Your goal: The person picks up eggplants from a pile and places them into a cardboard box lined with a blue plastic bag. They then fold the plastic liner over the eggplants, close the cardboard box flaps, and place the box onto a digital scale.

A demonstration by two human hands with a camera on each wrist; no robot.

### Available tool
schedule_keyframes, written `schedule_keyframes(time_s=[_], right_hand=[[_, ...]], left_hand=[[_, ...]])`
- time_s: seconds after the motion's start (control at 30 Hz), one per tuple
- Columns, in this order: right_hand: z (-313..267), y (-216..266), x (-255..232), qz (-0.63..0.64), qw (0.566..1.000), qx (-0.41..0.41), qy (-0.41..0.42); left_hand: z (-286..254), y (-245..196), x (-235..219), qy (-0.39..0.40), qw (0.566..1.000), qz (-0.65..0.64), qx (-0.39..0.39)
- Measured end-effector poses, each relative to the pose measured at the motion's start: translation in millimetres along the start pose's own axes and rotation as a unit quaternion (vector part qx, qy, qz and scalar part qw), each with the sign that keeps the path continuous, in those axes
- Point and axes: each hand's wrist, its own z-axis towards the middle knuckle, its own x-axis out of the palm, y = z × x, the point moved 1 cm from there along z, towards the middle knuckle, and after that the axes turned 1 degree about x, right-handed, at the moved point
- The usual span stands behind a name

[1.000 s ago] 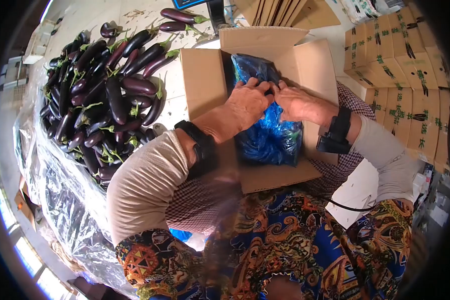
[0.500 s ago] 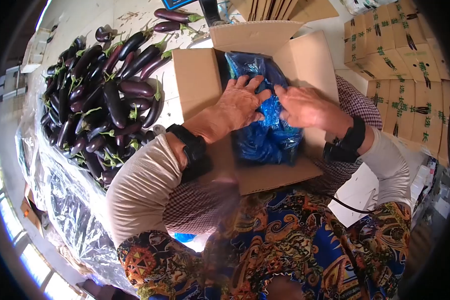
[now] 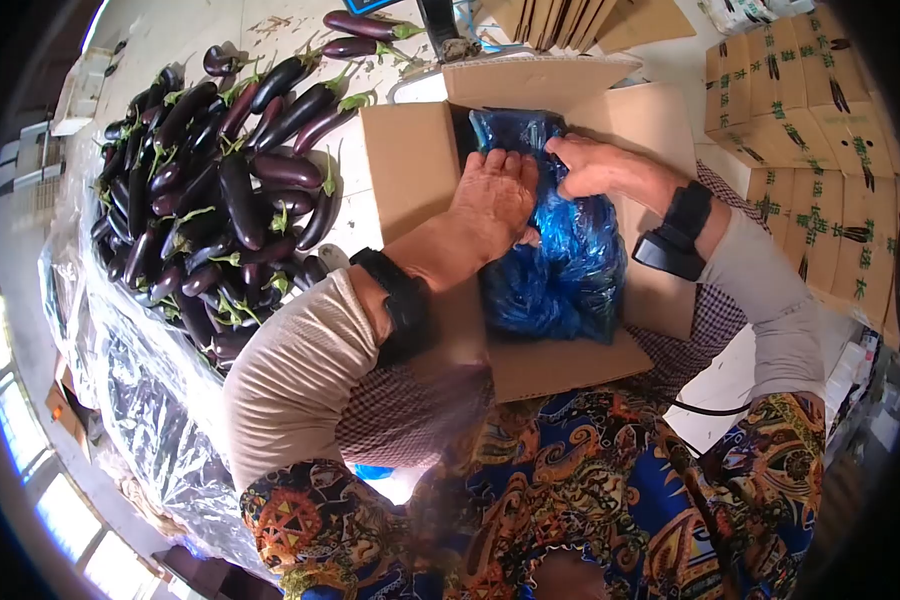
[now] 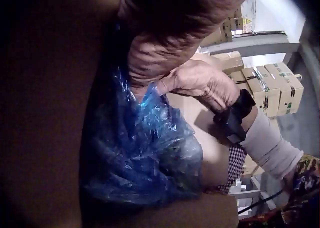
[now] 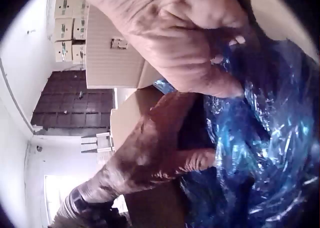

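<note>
A blue plastic bag [image 3: 555, 270], crinkled and bulging, fills the inside of an open cardboard box [image 3: 405, 165]; what it wraps is hidden. My left hand [image 3: 495, 200] lies over the bag's left side with its fingers pointing to the far end, its thumb resting on the film. From the other side, my right hand [image 3: 605, 168] has its fingers curled at the bag's upper right, pinching the film with the thumb. In the right wrist view, the thumb of the left hand [image 5: 150, 148] touches the blue film below the right hand [image 5: 180, 43].
Left of the box is a big heap of dark purple eggplants [image 3: 235, 200], beside a clear plastic sheet [image 3: 140, 430]. Printed cartons [image 3: 790, 110] are stacked at the right. Flattened cardboard [image 3: 550, 22] stands behind the box, near a dark post [image 3: 438, 25]. The box flaps spread outward.
Both hands were close together on the bag's middle; they have drawn apart. The left hand's spread fingers have come together, and the right hand has shifted toward the box's far right.
</note>
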Motion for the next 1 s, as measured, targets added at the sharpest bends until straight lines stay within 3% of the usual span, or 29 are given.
schedule_keyframes(time_s=[0.03, 0.07, 0.17, 0.23, 0.3, 0.33, 0.37, 0.43, 0.53, 0.57, 0.63, 0.67, 0.77, 0.9, 0.97, 1.0], right_hand=[[-4.6, 36.8, -8.4, -0.183, 0.978, 0.089, 0.041], [-1.1, 36.7, -10.3, -0.184, 0.978, 0.09, 0.04], [2.3, 29.4, -19.2, -0.164, 0.982, 0.085, 0.042], [0.3, 22.9, -22.1, -0.021, 0.998, 0.053, 0.029], [-2.3, 31.7, -24.6, -0.037, 0.996, 0.073, 0.047], [-5.1, 29.7, -24.2, 0.025, 0.998, 0.035, 0.039], [-9.2, 32.4, -24.6, 0.088, 0.996, -0.002, 0.029], [-12.0, 40.4, -24.7, 0.056, 0.998, 0.034, 0.024], [-11.3, 38.1, -3.2, -0.148, 0.988, -0.032, -0.043], [-14.4, 36.2, 8.0, -0.149, 0.987, -0.031, -0.043], [-26.2, 34.1, 30.4, -0.129, 0.974, -0.046, -0.179], [-30.6, 30.3, 43.4, -0.09, 0.976, -0.041, -0.195], [-46.8, 26.1, 65.3, -0.157, 0.95, -0.03, -0.269], [-39.4, 19.3, 70.4, -0.188, 0.936, -0.032, -0.297], [-31.2, 12.1, 75.4, -0.275, 0.893, -0.044, -0.354], [-29.1, 10.4, 77.1, -0.276, 0.892, -0.043, -0.355]], left_hand=[[1.3, 3.4, 0.5, 0.0, 1.0, 0.0, -0.002], [2.9, 6.1, -0.8, 0.001, 1.0, 0.003, 0.003], [7.5, 8.3, -7.7, 0.012, 1.0, 0.001, 0.009], [6.7, 11.0, -7.5, 0.026, 1.0, -0.006, 0.003], [3.8, 12.4, -4.8, -0.035, 0.999, -0.011, 0.02], [5.3, 13.7, -4.7, -0.034, 0.999, -0.012, 0.019], [8.1, 14.7, -7.8, -0.002, 1.0, -0.007, 0.013], [10.9, 15.8, -8.3, 0.031, 0.999, -0.003, 0.01], [13.6, 15.7, -5.1, 0.02, 1.0, -0.013, 0.018], [14.2, 15.2, -4.5, 0.019, 1.0, -0.006, 0.012], [13.0, 12.9, -3.3, 0.017, 1.0, 0.0, 0.008], [13.4, 13.0, -3.4, 0.023, 1.0, -0.003, 0.003], [17.0, 14.9, -4.2, 0.023, 1.0, 0.003, 0.01], [17.5, 16.5, -5.8, 0.02, 1.0, 0.003, 0.019], [19.4, 16.9, -2.2, 0.011, 1.0, 0.011, 0.02], [19.3, 15.6, 0.6, 0.002, 1.0, 0.016, 0.021]])
